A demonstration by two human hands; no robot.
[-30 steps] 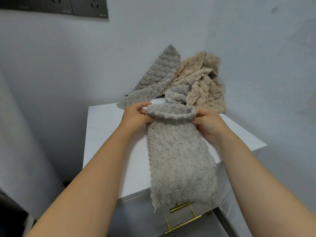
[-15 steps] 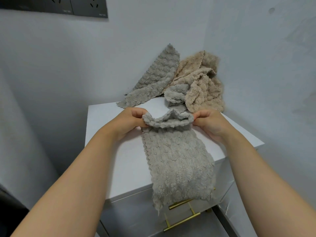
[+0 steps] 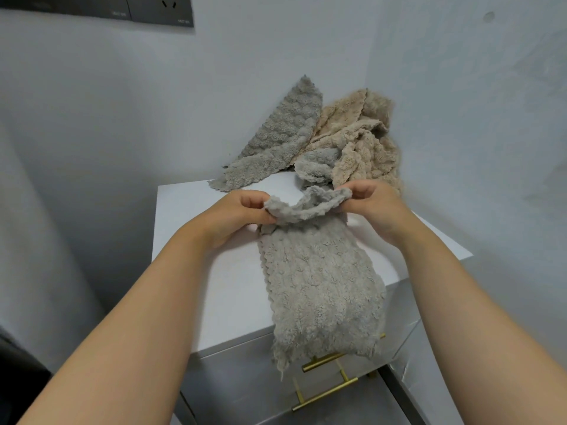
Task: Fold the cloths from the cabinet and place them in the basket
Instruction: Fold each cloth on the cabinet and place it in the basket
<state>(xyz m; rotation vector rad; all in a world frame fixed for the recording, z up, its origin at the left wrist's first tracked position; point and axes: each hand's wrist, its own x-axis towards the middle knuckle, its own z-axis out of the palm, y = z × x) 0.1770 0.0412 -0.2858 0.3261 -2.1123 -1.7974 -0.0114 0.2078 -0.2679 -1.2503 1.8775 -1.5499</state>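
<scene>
Over cabinet (image 3: 214, 286), left fingers (image 3: 247, 201) and right fingers (image 3: 357, 189) tight on grey cloth (image 3: 319, 286).

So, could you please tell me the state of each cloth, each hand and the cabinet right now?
Held grey fluffy cloth: top edge raised and bunched, lower end hanging over the front edge.
Left hand: pinching its left top corner.
Right hand: pinching its right top corner.
Second grey fluffy cloth: unfolded, leaning on the wall.
Beige fluffy cloth: crumpled in the corner.
White cabinet: drawers look shut.
</scene>
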